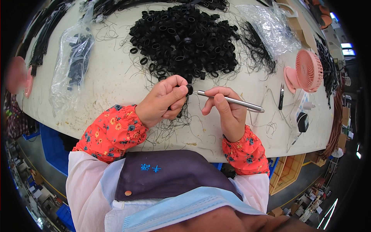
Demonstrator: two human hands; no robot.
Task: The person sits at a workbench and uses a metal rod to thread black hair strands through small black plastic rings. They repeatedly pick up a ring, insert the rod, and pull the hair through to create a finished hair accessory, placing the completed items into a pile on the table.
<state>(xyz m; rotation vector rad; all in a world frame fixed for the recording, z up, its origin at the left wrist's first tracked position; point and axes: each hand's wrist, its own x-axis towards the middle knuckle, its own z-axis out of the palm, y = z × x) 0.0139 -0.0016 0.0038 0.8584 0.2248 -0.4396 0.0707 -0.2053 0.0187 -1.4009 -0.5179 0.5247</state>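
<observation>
Nearest, left hand (164,101) pinches one black ring (189,89); right hand (228,110) fingers grip a metal tool (232,100); big ring pile (184,38) remains on the bench (112,81).

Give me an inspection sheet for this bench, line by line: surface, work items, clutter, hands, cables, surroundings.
Surface: pale worktable, scuffed, strewn with thin black threads.
Work items: small black ring pinched in left hand; silver metal tool in right hand, tip at the ring; large heap of black rings behind.
Clutter: clear bag of black parts, empty clear bag, pink desk fan, black snips.
Hands: both closed on their items.
Cables: white cord by a black plug.
Surroundings: blue bins below table; factory floor beyond.
</observation>
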